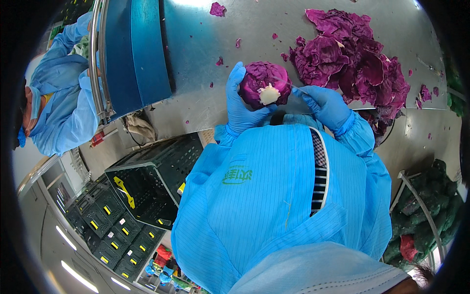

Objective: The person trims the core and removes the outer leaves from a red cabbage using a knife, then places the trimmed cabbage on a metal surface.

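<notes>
A head of red cabbage rests in my left hand, which is gloved in blue and cups it from the side and below. Its pale cut stem end faces me. My right hand, also gloved, grips a thin knife whose blade reaches across the right side of the cabbage. Just beyond my right hand lies a heap of loose purple cabbage leaves on the steel table. Most of the knife's handle is hidden inside my fingers.
Leaf scraps dot the table. On the left stand a blue panel and metal rails, with a co-worker in blue past them. A dark plastic crate is beside me; stacked crates and filled dark green sacks stand farther off.
</notes>
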A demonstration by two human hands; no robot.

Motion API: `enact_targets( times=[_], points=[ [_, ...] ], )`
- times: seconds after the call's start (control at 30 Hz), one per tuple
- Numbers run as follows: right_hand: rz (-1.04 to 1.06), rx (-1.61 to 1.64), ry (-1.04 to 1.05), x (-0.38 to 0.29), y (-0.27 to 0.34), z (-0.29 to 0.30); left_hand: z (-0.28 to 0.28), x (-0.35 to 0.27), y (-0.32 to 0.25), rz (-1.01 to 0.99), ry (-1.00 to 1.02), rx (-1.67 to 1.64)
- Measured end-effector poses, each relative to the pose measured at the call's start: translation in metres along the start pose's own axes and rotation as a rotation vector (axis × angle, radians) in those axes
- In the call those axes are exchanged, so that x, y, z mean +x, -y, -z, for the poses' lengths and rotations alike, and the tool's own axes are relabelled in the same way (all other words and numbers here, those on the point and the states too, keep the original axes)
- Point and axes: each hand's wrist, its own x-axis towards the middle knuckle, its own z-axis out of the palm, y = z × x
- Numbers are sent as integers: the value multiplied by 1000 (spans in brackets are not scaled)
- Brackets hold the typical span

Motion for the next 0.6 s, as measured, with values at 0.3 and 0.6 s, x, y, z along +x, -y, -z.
enact_targets(
  times=[0.3, 0.6],
  points=[
    [-210, 333, -248, 8, -5, -15, 9, 4, -12, -93, 34, 417],
    [-100, 414, -160, 22, 0, -38, 2, 0, 5, -21, -16, 97]
  ],
)
